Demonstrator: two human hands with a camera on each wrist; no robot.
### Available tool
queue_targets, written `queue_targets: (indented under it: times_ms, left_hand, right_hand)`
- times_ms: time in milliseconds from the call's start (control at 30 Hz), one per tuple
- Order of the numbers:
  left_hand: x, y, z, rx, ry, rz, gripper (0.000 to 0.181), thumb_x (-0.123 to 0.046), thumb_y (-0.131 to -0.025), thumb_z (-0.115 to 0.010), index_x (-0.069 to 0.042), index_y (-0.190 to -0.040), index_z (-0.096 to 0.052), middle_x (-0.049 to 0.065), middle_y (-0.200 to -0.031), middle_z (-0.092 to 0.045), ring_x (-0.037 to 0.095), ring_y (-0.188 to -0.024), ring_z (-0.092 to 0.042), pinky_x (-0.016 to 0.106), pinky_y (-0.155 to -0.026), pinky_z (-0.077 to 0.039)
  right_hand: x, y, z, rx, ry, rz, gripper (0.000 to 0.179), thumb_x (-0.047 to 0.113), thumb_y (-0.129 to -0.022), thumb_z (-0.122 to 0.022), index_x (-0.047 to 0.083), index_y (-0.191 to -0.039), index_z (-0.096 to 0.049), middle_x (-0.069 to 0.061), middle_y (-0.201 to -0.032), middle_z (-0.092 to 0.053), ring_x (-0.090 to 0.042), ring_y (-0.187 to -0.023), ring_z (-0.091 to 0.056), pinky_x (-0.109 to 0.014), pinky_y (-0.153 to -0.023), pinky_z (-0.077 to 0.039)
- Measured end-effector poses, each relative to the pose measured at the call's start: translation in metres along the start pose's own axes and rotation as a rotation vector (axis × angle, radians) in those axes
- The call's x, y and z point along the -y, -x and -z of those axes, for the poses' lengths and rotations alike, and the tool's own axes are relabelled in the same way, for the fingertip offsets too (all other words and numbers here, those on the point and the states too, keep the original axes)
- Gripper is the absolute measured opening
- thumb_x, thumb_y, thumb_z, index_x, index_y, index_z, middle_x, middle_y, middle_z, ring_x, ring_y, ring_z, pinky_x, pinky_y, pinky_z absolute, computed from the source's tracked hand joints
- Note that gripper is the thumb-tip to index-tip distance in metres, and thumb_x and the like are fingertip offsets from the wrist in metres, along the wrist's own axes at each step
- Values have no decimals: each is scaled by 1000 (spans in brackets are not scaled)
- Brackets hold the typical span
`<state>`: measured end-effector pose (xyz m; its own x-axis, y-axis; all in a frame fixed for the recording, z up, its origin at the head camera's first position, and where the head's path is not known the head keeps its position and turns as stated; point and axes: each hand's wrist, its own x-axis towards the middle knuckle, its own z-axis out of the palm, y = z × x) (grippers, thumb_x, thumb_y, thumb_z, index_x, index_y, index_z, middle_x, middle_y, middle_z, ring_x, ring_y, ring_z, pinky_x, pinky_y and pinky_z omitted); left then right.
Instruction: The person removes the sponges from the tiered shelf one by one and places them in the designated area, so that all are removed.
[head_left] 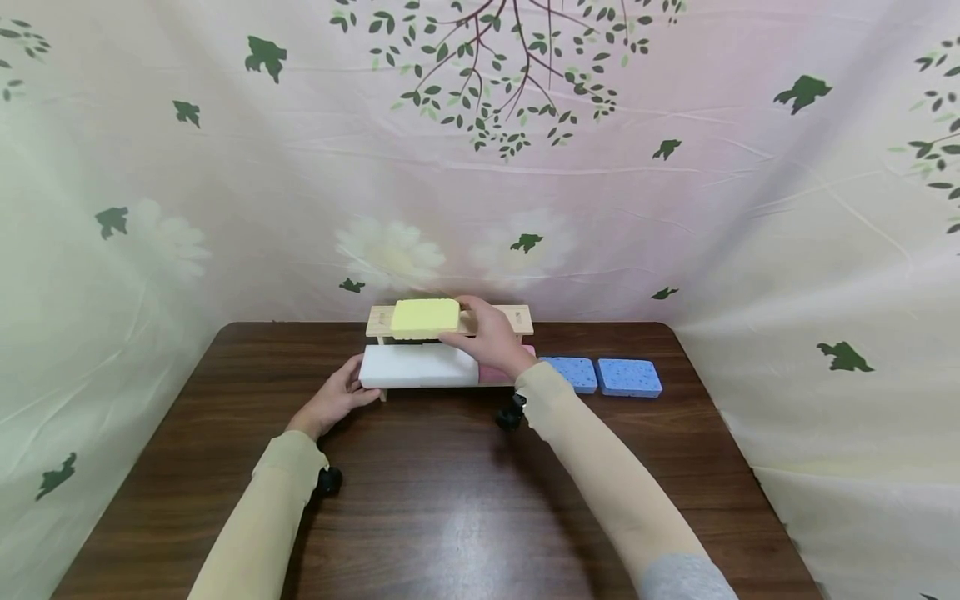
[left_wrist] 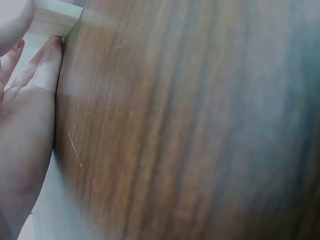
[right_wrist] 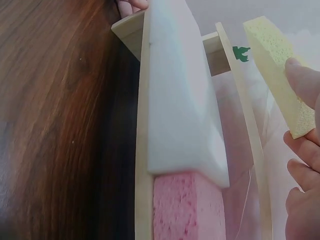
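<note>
My right hand (head_left: 491, 337) pinches a yellow sponge (head_left: 425, 319) by its right end, with the thumb on one side and fingers on the other. In the right wrist view the yellow sponge (right_wrist: 275, 75) hangs apart from the rack's upper board. The small two-tier wooden rack (head_left: 519, 317) carries a long white foam block (head_left: 418, 367) and a pink sponge (head_left: 497, 375) end to end on its lower tier. At the rack's left end my left hand (head_left: 337, 396) grips the lower tier; the left wrist view shows its fingers (left_wrist: 47, 65) against the wood.
Two blue sponges (head_left: 630, 377) lie on the brown table (head_left: 450, 483) to the right of the rack. Behind the rack hangs a pale printed curtain (head_left: 585, 192), which also runs along both sides of the table.
</note>
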<state>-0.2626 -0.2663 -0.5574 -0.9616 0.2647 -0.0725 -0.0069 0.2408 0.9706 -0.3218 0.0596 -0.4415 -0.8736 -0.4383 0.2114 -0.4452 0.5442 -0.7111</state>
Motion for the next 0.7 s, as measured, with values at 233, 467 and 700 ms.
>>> queue_targets:
  times_ms: [233, 467, 700]
  left_hand:
    - [2, -1, -1, -10, 14, -9, 87, -5, -97, -75, -5, -166, -21, 26, -162, -38, 35, -142, -47, 22, -104, -48]
    - [3, -2, 0, -1, 25, -17, 88, -3, -98, -73, -5, -167, -18, 27, -164, -35, 40, -147, -41, 20, -105, -46]
    - [3, -1, 0, 0, 30, -16, 88, -4, -98, -73, -5, -167, -19, 26, -163, -36, 39, -146, -42, 18, -103, -46]
  right_hand:
    - [-9, 13, 9, -25, -6, -4, 76, 49, -91, -82, 16, -153, -50, 0, -149, -58, -21, -139, -53, -43, -115, -45]
    - [-19, 24, 19, -59, 1, 22, 71, 49, -90, -83, 16, -147, -55, 0, -143, -61, -21, -134, -55, -44, -114, -45]
    - [-27, 36, 26, -59, -56, 38, 69, 44, -89, -85, 19, -147, -57, -1, -144, -60, -32, -134, -57, -47, -103, -55]
